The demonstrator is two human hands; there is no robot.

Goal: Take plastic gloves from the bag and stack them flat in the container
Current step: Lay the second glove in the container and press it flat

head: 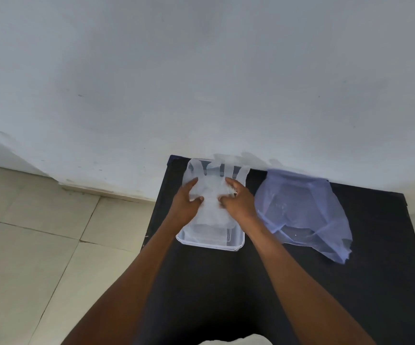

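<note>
A clear rectangular plastic container (211,244) sits on the black table near its far left corner. A translucent plastic glove (212,192) lies over the container, its fingers pointing toward the wall and hanging past the far rim. My left hand (185,202) grips the glove's left side between thumb and fingers. My right hand (238,201) grips its right side the same way. To the right lies a bluish translucent plastic bag (301,210), crumpled and flat on the table, apart from both hands.
The black table (226,282) stands against a white wall (201,83). Its left edge drops to a beige tiled floor (40,245). The bag reaches toward the table's right side.
</note>
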